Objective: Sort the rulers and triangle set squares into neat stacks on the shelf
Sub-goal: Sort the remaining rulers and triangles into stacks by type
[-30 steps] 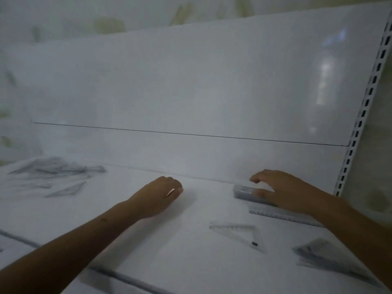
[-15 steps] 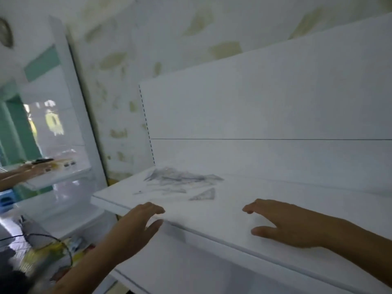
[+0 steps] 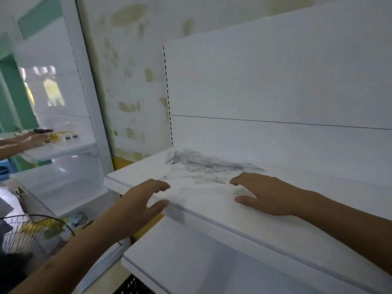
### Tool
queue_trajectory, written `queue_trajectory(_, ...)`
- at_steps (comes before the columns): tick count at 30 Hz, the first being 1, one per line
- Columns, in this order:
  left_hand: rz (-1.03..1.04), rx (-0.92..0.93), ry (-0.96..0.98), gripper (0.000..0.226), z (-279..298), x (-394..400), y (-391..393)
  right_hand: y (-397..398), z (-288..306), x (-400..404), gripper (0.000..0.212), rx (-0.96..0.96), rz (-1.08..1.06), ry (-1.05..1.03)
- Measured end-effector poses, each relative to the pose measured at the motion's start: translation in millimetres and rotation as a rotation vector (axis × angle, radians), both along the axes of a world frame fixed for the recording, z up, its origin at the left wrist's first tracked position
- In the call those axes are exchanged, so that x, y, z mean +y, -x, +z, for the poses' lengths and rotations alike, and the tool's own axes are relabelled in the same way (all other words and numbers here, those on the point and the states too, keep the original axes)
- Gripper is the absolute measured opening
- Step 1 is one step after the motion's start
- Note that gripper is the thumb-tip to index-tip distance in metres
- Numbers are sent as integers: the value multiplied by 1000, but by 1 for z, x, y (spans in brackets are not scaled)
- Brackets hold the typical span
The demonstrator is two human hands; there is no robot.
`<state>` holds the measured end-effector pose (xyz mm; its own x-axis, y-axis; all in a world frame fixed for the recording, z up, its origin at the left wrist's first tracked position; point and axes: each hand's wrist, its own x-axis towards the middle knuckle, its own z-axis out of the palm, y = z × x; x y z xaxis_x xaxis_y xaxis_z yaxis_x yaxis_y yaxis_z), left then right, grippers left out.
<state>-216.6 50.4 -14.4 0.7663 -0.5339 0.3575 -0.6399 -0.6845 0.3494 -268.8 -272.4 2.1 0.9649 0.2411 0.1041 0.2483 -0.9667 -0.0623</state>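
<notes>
left hand (image 3: 140,200), right hand (image 3: 265,193), fingers spread, palms down

Both hands hover spread, palms down, over the near edge of a white shelf (image 3: 275,230), the left hand (image 3: 140,200) at the left corner, the right hand (image 3: 267,194) further right. A blurred pile of clear set squares (image 3: 203,164) lies just beyond them. A wire basket (image 3: 36,236) sits lower left.

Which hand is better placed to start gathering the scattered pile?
Probably the right hand: it lies on the shelf beside the clear ruler pile. The left hand is at the shelf's front edge.
</notes>
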Motion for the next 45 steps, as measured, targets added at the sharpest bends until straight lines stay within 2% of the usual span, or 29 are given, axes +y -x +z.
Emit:
queue_trajectory(5, -113, -24, -96, 34, 17, -19, -89, -86, 0, -15, 70, 41, -77, 28)
queue_trajectory(9, -202, -32, -148, 30, 35, -53, -160, -130, -5, -19, 70, 75, -124, 82)
queue_trajectory(11, -255, -9, -225, 36, 37, -74, -187, -145, -9, -22, 67, 95, -163, 102)
queue_trajectory(14, -391, 15, -383, 43, 35, -105, -215, -154, -16, -24, 51, 111, -154, 102)
queue_trajectory(19, -525, 57, -587, 46, 26, -141, -249, -153, -26, -19, 37, -76, -129, 162)
queue_trajectory(24, -590, -85, -562, 32, 23, -158, -260, -145, -32, -9, 41, -186, -155, 110)
queue_trajectory(27, -644, -178, -565, 32, 20, -158, -254, -138, -27, 6, 45, -224, -191, 86)
queue_trajectory(30, -686, -178, -524, 50, 14, -151, -259, -136, -22, 20, 36, -228, -217, 54)
queue_trajectory(33, -727, -159, -451, 37, 14, -141, -265, -133, -28, 35, 25, -334, -168, 98)
queue_trajectory(35, -726, -170, -397, 42, 17, -135, -264, -125, -27, 44, 24, -385, -136, 6)
queue_trajectory(37, -684, -215, -387, 32, 24, -129, -257, -116, -17, 47, 25, -432, -127, -113)
queue_trajectory(40, -672, -178, -397, 34, 28, -124, -255, -104, -7, 47, 15, -386, -152, -358)
queue_trajectory(42, -660, -107, -430, 34, 30, -119, -260, -97, -6, 46, 12, -289, -161, -507)
queue_trajectory(45, -644, -73, -480, 29, 34, -113, -261, -95, -7, 44, 11, -232, -156, -538)
